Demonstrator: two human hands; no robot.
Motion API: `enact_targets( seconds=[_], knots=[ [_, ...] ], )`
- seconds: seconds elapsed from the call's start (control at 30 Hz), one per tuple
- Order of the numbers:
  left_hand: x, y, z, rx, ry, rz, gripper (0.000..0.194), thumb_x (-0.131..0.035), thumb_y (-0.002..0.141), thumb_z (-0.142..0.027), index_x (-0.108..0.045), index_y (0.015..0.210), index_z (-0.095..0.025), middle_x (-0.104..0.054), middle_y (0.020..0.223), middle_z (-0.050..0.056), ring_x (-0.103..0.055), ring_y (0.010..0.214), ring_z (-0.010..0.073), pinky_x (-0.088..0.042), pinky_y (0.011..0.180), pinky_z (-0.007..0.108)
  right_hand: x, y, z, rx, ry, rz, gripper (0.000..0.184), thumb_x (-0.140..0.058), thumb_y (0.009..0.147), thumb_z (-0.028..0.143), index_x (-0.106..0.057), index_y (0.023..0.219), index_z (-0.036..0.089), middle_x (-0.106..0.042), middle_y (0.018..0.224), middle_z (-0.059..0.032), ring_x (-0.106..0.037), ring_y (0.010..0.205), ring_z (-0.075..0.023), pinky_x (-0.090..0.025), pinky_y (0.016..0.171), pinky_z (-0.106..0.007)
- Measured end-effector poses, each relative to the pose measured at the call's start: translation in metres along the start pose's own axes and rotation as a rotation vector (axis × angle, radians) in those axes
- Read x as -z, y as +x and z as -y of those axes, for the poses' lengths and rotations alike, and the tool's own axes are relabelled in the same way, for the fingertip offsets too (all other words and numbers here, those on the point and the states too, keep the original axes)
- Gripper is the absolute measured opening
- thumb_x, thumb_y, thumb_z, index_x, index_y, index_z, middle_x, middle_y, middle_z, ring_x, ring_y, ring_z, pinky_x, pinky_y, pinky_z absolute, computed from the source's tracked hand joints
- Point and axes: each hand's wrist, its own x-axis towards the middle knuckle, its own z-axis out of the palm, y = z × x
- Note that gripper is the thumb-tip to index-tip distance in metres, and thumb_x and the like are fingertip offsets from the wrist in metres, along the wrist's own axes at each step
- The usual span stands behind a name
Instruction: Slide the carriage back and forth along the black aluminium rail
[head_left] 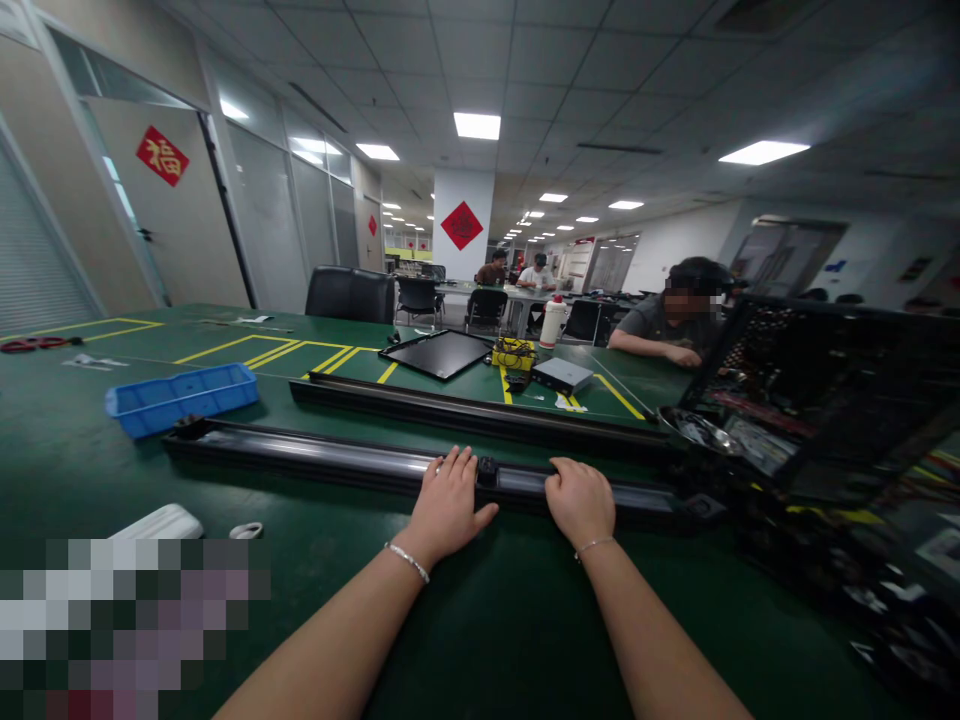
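Left hand (pixel 448 507) flat, right hand (pixel 582 500) curled, both touching long black metal rail (pixel 330 455) at centre of frame, grasp undetermined, blue plastic tray (pixel 182 400) at left.

On the table (pixel 502 610), the near rail (pixel 337 457) lies before the far rail (pixel 465 410). Left of the far rail sits a bin (pixel 184 402); behind, a panel (pixel 442 353), with a box (pixel 562 375) right. Dim parts (pixel 817 560), apparently, crowd the right.
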Motion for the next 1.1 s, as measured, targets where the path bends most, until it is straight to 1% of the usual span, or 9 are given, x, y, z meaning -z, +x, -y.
enact_targets(
  seconds=[0.07, 0.13, 0.2, 0.27, 0.37, 0.47, 0.7, 0.9, 1.1],
  knots=[
    [0.000, 0.000, 0.000, 0.004, -0.018, -0.021, 0.066, -0.044, 0.079, -0.047, -0.038, 0.133, -0.010, -0.039, 0.142, 0.013, -0.026, 0.135, 0.0248, -0.018, 0.110, 0.041, 0.001, -0.005, 0.011, 0.071, 0.039, -0.081, 0.043, -0.034, 0.083, 0.020, -0.058, 0.119, 0.015, -0.057, 0.124, -0.0081, -0.048, 0.114, -0.0192, -0.026, 0.103, -0.035],
    [0.001, 0.001, 0.002, 0.009, -0.039, -0.028, 0.063, -0.045, 0.077, -0.036, -0.037, 0.133, -0.008, -0.042, 0.141, 0.013, -0.028, 0.134, 0.0231, -0.020, 0.110, 0.038, 0.001, -0.012, 0.027, 0.214, 0.093, -0.122, 0.045, -0.035, 0.084, 0.020, -0.052, 0.125, 0.017, -0.049, 0.133, -0.0086, -0.043, 0.120, -0.0192, -0.026, 0.104, -0.036],
    [0.001, 0.002, 0.003, 0.022, -0.060, -0.029, 0.061, -0.043, 0.075, -0.026, -0.038, 0.132, -0.007, -0.044, 0.139, 0.012, -0.030, 0.134, 0.0212, -0.021, 0.110, 0.036, 0.001, -0.021, 0.045, 0.337, 0.127, -0.104, 0.047, -0.037, 0.084, 0.020, -0.048, 0.130, 0.024, -0.038, 0.142, -0.0073, -0.037, 0.125, -0.0202, -0.027, 0.104, -0.037],
    [0.000, 0.003, 0.003, 0.048, -0.073, -0.038, 0.060, -0.040, 0.073, -0.019, -0.040, 0.131, -0.006, -0.047, 0.137, 0.012, -0.033, 0.132, 0.0199, -0.023, 0.109, 0.035, -0.002, -0.030, 0.058, 0.371, 0.116, -0.027, 0.049, -0.042, 0.083, 0.022, -0.046, 0.131, 0.032, -0.029, 0.147, -0.0051, -0.031, 0.130, -0.0238, -0.025, 0.104, -0.042],
    [-0.003, 0.005, 0.002, 0.096, -0.079, -0.069, 0.061, -0.038, 0.070, -0.014, -0.039, 0.131, -0.005, -0.048, 0.135, 0.013, -0.037, 0.129, 0.0186, -0.025, 0.109, 0.034, -0.006, -0.037, 0.066, 0.375, 0.063, 0.118, 0.051, -0.047, 0.081, 0.025, -0.044, 0.131, 0.037, -0.030, 0.147, -0.0041, -0.026, 0.133, -0.0267, -0.021, 0.106, -0.045],
    [-0.007, 0.006, 0.001, 0.117, -0.064, -0.089, 0.064, -0.038, 0.070, -0.013, -0.037, 0.133, -0.006, -0.048, 0.136, 0.012, -0.038, 0.129, 0.0187, -0.025, 0.109, 0.035, -0.007, -0.039, 0.066, 0.365, 0.010, 0.182, 0.053, -0.048, 0.081, 0.025, -0.042, 0.133, 0.037, -0.031, 0.147, -0.0040, -0.022, 0.134, -0.0259, -0.017, 0.107, -0.045],
    [-0.006, 0.005, -0.001, 0.108, -0.042, -0.052, 0.062, -0.039, 0.070, -0.014, -0.042, 0.132, -0.009, -0.048, 0.136, 0.010, -0.033, 0.132, 0.0193, -0.022, 0.111, 0.035, -0.006, -0.039, 0.069, 0.332, -0.005, 0.178, 0.054, -0.047, 0.082, 0.026, -0.039, 0.134, 0.038, -0.030, 0.147, -0.0035, -0.020, 0.135, -0.0249, -0.014, 0.108, -0.045],
    [-0.005, 0.005, 0.000, 0.101, -0.049, -0.035, 0.062, -0.041, 0.070, -0.015, -0.042, 0.132, -0.013, -0.046, 0.138, 0.007, -0.032, 0.133, 0.0194, -0.023, 0.110, 0.036, -0.005, -0.040, 0.072, 0.286, 0.025, 0.157, 0.050, -0.048, 0.082, 0.029, -0.043, 0.131, 0.040, -0.031, 0.147, -0.0042, -0.023, 0.134, -0.0272, -0.016, 0.106, -0.046],
    [-0.002, 0.005, 0.000, 0.092, -0.040, -0.009, 0.060, -0.042, 0.070, -0.015, -0.044, 0.130, -0.012, -0.046, 0.138, 0.007, -0.033, 0.132, 0.0197, -0.023, 0.110, 0.035, 0.002, -0.040, 0.075, 0.242, 0.003, 0.203, 0.045, -0.043, 0.085, 0.032, -0.044, 0.130, 0.039, -0.036, 0.144, -0.0044, -0.027, 0.132, -0.0269, -0.017, 0.104, -0.048]
  ],
)
